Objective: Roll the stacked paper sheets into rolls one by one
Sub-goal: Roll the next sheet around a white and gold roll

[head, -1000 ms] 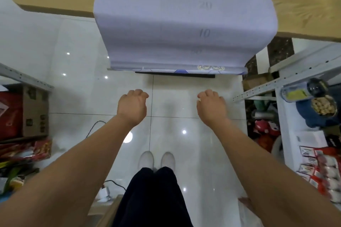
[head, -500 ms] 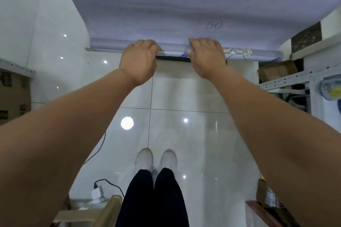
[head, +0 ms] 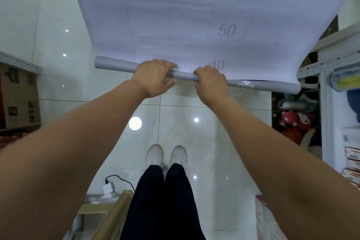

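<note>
Both hands hold a gray paper roll (head: pixel 116 65) out over the tiled floor (head: pixel 204 142). The left hand (head: pixel 153 78) grips it near the middle, fingers (head: pixel 165 64) curled over the top and thumb underneath. The right hand (head: pixel 211 84) is just beside it, fingers wrapped round the same roll. The roll runs left to right, its right end a little nearer, close to a white shelf (head: pixel 323 64). The unrolled paper sheet (head: pixel 165 15) spreads away on the far side, printed with 10, 50 and 40. White shoes (head: pixel 154 155) stand below, a cardboard box (head: pixel 17 95) at far left.
</note>
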